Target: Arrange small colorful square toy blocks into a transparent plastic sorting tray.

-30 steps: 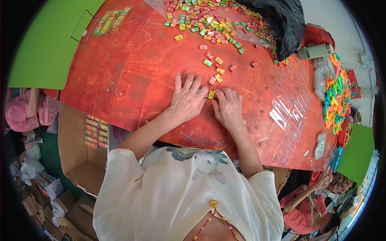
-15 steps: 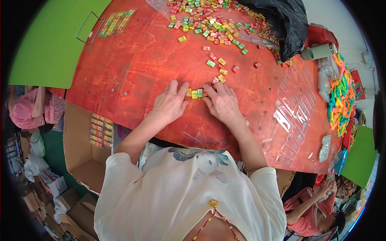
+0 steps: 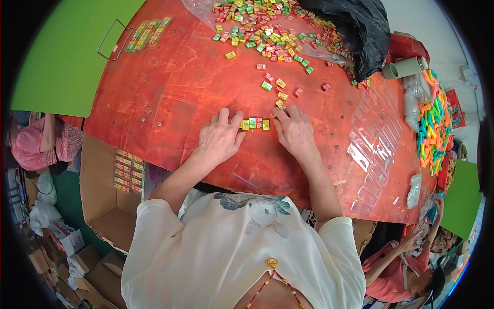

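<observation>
Small candy-sized packets stand in a short row (image 3: 256, 123) in front of me on the red table, yellow, green and red side by side. My left hand (image 3: 218, 138) rests at the row's left end, fingers bent and apart, fingertips against the end packet and partly hiding it. My right hand (image 3: 296, 133) lies just right of the row with a small gap to it. Its fingers are apart, the index fingertip near a reddish packet that is partly hidden. A yellow packet (image 3: 280, 104) lies just beyond that fingertip, and several loose packets trail away from it.
A heap of packets (image 3: 272, 36) and a black plastic bag (image 3: 368, 41) lie at the far side. Clear plastic trays (image 3: 375, 149) are on the right, by colourful plastic pieces (image 3: 435, 134). A filled tray (image 3: 149, 35) lies far left; a cardboard box (image 3: 100, 190) stands below. Two people sit nearby.
My right hand has moved right, off the row, uncovering a red and a yellow packet at its right end. My left hand has shifted slightly right, covering more of the left end.
</observation>
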Available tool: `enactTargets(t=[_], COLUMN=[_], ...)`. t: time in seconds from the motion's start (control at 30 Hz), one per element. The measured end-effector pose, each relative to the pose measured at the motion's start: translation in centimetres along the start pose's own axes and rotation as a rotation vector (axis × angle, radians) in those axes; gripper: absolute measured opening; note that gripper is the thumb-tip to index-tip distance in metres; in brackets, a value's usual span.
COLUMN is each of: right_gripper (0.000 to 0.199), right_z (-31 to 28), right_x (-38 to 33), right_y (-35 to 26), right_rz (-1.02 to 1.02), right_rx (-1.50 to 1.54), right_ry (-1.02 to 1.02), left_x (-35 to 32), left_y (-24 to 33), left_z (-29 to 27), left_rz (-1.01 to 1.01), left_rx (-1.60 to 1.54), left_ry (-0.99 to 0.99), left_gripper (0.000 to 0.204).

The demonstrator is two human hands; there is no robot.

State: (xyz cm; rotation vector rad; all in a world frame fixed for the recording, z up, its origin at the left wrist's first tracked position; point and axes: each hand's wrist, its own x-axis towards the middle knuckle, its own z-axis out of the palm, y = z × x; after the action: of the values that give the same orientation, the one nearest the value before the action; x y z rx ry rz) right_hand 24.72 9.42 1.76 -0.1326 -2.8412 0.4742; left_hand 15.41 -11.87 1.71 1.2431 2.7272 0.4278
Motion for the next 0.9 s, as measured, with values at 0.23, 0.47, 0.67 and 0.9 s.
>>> enactTargets(t=[0.23, 0.47, 0.67, 0.9], right_gripper=[0.033, 0.037, 0.031, 0.041], right_z=[-0.4, 0.6, 1.0, -2.2], right_x=[-1.4, -1.2, -1.0, -5.6], right_y=[-0.6, -1.6, -2.1, -6.1], right_rz=[-0.044, -0.047, -0.017, -0.095], right_rx=[0.167, 0.057, 0.054, 0.100], right_ry=[-0.032, -0.062, -0.025, -0.124], left_x=[0.1, 0.3, 0.8, 0.3], left_y=[-0.2, 0.0, -0.5, -1.1], left_z=[-0.2, 0.2, 1.0, -0.2], left_rz=[0.070, 0.127, 0.176, 0.092], left_rx=[-0.040, -0.061, -0.043, -0.189], left_ry=[-0.020, -0.001, 0.099, -0.039], left_gripper=[0.051, 0.038, 0.028, 0.052])
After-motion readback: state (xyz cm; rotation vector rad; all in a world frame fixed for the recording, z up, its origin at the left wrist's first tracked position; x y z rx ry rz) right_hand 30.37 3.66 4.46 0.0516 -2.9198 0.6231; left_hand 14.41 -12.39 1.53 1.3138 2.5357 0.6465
